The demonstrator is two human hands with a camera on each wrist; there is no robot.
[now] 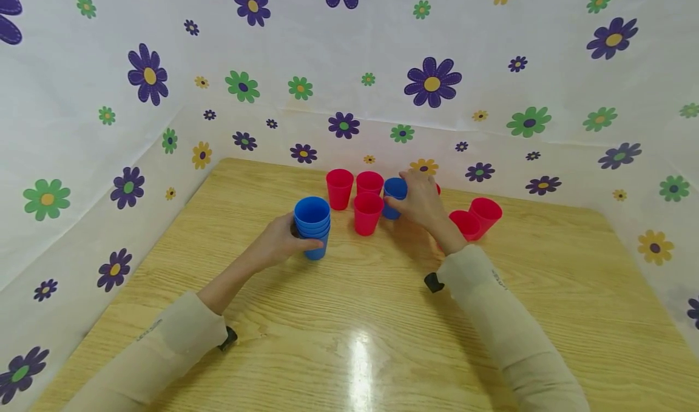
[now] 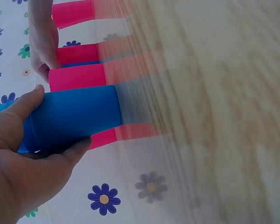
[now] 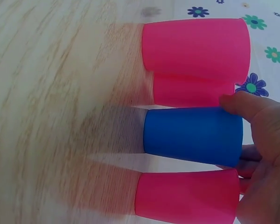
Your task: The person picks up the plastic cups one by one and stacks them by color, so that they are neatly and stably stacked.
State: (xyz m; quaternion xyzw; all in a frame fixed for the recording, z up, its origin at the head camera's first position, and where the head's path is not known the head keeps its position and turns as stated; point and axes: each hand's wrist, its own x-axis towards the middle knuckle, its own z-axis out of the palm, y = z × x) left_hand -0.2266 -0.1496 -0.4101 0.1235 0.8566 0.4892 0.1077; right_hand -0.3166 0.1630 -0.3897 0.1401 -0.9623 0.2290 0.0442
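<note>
Curling its fingers (image 2: 74, 153), the left hand (image 1: 280, 242) grips a blue stack (image 1: 313, 226); the right hand (image 1: 422, 201) pinches a blue cup (image 3: 191, 135); likely light, slick; best held below rims.

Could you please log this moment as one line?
left grip: holds nested blue tapered plastic cups | right grip: holds separate blue cup | nearby: red tapered plastic cups

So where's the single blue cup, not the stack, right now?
In the head view, the single blue cup is slightly right of centre, immediately right of three red cups, gripped by the right hand.
</note>
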